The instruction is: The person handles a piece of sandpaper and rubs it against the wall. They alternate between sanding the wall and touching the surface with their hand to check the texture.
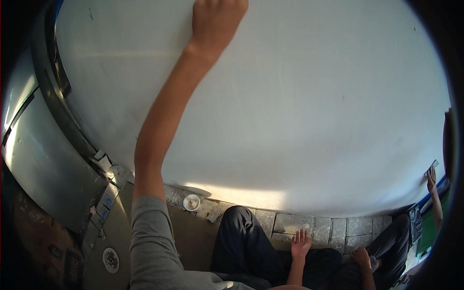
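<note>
My left hand (220,21) is raised high against the large white wall (290,96), its arm stretched up from a grey sleeve. The fingers are curled, and their tips are cut off by the top edge, so what they hold, if anything, is hidden. Low in the view, my right hand (300,244) lies palm up with fingers spread over my dark trousers (244,237). Nothing rests in it. My bent knee comes close to the foot of the wall.
A white cup (192,202) stands by the wall's foot, and a white dish (110,260) with dark bits lies at left. Paving blocks (295,224) line the wall. At right another person's hand (431,179) presses a small flat block (433,166) against it. Metal panels (48,159) stand left.
</note>
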